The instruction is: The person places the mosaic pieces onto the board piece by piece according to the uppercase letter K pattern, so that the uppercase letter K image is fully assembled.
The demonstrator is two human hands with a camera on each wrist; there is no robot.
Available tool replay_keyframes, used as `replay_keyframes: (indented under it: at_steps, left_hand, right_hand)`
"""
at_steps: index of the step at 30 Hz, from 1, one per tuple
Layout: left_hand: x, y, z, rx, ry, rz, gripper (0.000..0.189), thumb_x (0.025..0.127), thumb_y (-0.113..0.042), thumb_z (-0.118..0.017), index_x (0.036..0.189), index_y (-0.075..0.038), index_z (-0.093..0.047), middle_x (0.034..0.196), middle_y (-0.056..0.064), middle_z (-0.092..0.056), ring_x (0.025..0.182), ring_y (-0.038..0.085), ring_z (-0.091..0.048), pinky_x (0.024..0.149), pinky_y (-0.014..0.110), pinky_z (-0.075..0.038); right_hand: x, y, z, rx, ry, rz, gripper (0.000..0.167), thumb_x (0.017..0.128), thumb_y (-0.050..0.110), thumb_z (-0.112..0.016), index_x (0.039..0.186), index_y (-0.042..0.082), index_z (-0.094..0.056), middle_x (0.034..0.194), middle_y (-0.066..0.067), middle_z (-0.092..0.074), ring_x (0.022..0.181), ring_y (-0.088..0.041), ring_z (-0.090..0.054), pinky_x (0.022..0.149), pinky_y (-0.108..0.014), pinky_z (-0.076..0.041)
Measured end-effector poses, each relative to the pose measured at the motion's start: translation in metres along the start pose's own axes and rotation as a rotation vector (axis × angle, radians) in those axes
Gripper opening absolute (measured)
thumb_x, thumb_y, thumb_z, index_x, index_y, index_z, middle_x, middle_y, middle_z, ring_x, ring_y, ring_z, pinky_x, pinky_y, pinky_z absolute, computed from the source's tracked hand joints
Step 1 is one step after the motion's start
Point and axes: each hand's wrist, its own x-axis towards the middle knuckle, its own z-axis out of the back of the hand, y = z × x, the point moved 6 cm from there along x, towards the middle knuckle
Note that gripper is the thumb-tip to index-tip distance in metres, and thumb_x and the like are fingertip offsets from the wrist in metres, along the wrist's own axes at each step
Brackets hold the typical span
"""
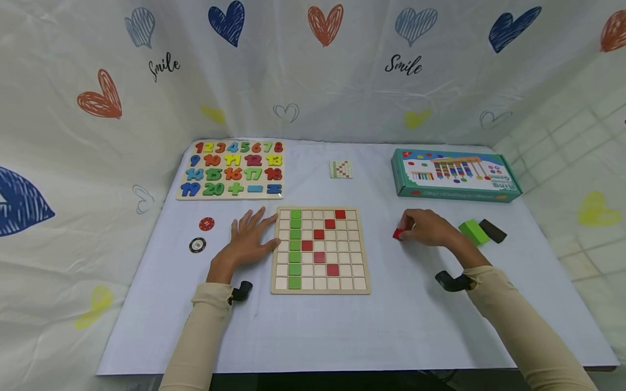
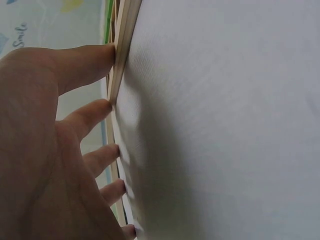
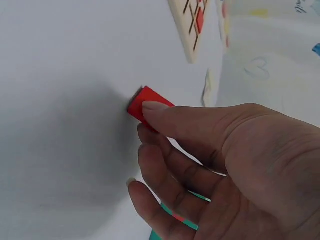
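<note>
A wooden grid board (image 1: 320,291) lies in the middle of the table, its second column filled with green tiles (image 1: 295,244) and several red tiles (image 1: 319,234) set in a sideways V. My left hand (image 1: 250,239) is at the board's left edge, fingers spread and straight; in the left wrist view the thumb (image 2: 90,62) and index fingertip touch the wooden side. To the right of the board, my right hand (image 1: 426,228) pinches a red tile (image 3: 147,106) between thumb and fingers, close over the white cloth.
A number puzzle (image 1: 230,198) stands back left, a small pattern card (image 1: 340,169) back centre, and a green toy box (image 1: 457,176) back right. Red (image 1: 206,224) and black (image 1: 198,245) chips lie left. Beside my right wrist are a green block (image 1: 473,232) and a black piece (image 1: 493,231).
</note>
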Motion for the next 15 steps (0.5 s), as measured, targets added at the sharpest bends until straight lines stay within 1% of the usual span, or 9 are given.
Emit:
replay_keyframes:
  at_steps: [3,6,8,11,15]
  left_hand:
    - [0.000,0.001,0.000,0.000,0.005,0.001,0.075,0.103,-0.046,-0.062,0.168,-0.023,-0.034,0.179,0.013,-0.011,0.164,0.044,0.002,0.125,0.073,0.007]
    - [-0.001,0.001,0.000,0.001,0.007,-0.001,0.074,0.103,-0.045,-0.061,0.168,-0.023,-0.033,0.179,0.013,-0.011,0.164,0.044,0.002,0.125,0.073,0.008]
    - [-0.001,0.001,0.000,0.002,0.009,0.000,0.074,0.103,-0.046,-0.061,0.169,-0.023,-0.033,0.179,0.012,-0.010,0.164,0.043,0.002,0.125,0.072,0.008]
    - [-0.001,0.000,0.001,0.003,0.010,0.003,0.075,0.103,-0.046,-0.061,0.169,-0.023,-0.033,0.179,0.012,-0.010,0.164,0.043,0.003,0.125,0.072,0.008]
    - [-0.001,-0.001,0.001,0.002,0.009,0.005,0.075,0.103,-0.046,-0.061,0.168,-0.023,-0.033,0.179,0.012,-0.010,0.164,0.043,0.003,0.125,0.072,0.009]
  right_hand:
    - [0.000,0.011,0.001,0.006,-0.031,0.043,0.017,0.095,0.011,-0.078,0.106,0.004,-0.067,0.100,-0.009,-0.071,0.090,-0.025,-0.061,0.071,-0.034,-0.050]
    - [0.002,0.027,-0.002,0.029,-0.062,0.099,0.015,0.096,0.010,-0.077,0.108,0.005,-0.068,0.098,-0.007,-0.072,0.088,-0.023,-0.061,0.070,-0.034,-0.051]
    - [0.003,0.040,-0.007,0.047,-0.061,0.142,0.014,0.096,0.010,-0.077,0.108,0.007,-0.070,0.098,-0.004,-0.072,0.087,-0.022,-0.061,0.071,-0.033,-0.052]
    - [0.004,0.062,-0.019,0.083,-0.013,0.214,0.011,0.097,0.011,-0.077,0.107,0.010,-0.072,0.097,0.000,-0.072,0.088,-0.020,-0.061,0.073,-0.032,-0.054]
    - [-0.001,0.090,-0.042,0.153,0.113,0.308,0.008,0.097,0.013,-0.077,0.103,0.013,-0.072,0.094,0.004,-0.071,0.089,-0.018,-0.062,0.076,-0.030,-0.056]
